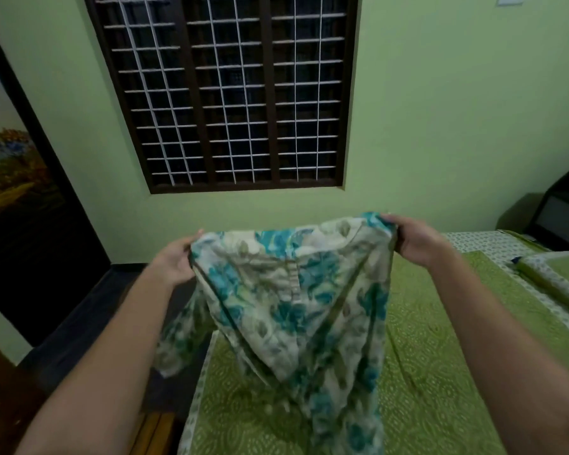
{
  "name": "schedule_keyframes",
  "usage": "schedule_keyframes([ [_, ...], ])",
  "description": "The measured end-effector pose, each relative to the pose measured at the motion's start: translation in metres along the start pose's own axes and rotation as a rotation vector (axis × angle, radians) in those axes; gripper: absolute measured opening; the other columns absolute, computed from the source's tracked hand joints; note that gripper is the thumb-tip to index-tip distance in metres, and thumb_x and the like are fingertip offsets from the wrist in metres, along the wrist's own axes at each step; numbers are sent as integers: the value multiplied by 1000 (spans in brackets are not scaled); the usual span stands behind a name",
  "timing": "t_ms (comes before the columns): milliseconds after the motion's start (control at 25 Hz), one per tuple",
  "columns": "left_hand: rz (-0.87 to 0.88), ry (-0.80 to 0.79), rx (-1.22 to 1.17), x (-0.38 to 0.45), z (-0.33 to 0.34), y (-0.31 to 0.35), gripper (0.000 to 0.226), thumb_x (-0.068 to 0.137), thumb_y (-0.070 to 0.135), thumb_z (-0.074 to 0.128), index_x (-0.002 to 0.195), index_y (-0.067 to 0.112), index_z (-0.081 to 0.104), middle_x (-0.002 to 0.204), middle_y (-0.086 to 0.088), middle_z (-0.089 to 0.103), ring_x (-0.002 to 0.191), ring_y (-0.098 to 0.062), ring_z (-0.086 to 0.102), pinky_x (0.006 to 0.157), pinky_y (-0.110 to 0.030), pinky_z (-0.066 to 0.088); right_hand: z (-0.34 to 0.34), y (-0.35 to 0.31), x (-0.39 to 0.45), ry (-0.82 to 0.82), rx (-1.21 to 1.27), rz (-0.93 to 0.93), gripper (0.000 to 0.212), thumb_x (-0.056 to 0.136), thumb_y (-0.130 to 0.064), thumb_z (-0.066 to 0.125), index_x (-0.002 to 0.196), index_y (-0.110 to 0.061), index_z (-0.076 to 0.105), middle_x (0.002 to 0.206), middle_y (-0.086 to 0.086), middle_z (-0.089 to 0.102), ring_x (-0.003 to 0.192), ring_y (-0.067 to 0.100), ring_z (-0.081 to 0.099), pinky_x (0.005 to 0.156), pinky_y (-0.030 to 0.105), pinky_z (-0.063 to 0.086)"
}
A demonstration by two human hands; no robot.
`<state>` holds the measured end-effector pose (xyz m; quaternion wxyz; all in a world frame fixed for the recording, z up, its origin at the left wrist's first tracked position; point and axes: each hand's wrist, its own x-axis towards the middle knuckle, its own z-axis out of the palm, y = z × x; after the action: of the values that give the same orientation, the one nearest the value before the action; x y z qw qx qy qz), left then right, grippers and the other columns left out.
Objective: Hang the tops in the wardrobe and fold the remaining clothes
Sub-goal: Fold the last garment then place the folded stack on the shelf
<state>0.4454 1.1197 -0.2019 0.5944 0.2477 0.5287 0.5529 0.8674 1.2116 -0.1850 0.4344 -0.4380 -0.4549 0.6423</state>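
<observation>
Bed: a mattress under a green bedsheet with a pale swirl print (424, 372) is filling the lower right; its white leaf-patterned border is running along the near left edge.
Pillow: a green pillow with a patterned white edge (559, 274) is lying at the far right of the bed.
Wall: a pale green plastered wall (424, 110) is rising behind the bed.
Window: a dark wooden window with a white metal grille (224, 93) is sitting in that wall, dark panes behind the bars.
Left side: a dark door panel bearing a landscape picture (10, 165) is standing at the frame edge.
Right corner: a black cabinet (562, 211) is standing beyond the bed.
Garment: a white cotton top printed with teal and olive flowers (289, 300) is hanging above the bed, spread between the hands, its lower part drooping toward the sheet; one sleeve is dangling off the left.
Left hand (174, 261): gripping the top's left upper edge.
Right hand (414, 239): gripping the top's right upper edge, well apart from the left.
</observation>
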Motion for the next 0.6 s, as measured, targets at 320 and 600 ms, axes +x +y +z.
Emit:
schedule_keyframes([
  [320, 207, 241, 261, 40, -14, -15, 30, 83, 35, 70, 90, 8, 62, 85, -11, 66, 73, -24, 62, 71, -33, 51, -20, 24, 5, 142, -293, -41, 27, 96, -28, 54, 100, -3, 66, 100, 11, 66, 88, 20, 62, 78, 32, 48],
  [600, 507, 506, 1118, 38, -25, -38, 45, 101, 34, 41, 94, -4, 64, 95, -26, 64, 91, -38, 60, 69, -36, 38, -26, 38, 7, 310, -406, -40, 23, 94, -28, 59, 93, -6, 64, 89, 11, 61, 81, 25, 58, 69, 32, 44],
])
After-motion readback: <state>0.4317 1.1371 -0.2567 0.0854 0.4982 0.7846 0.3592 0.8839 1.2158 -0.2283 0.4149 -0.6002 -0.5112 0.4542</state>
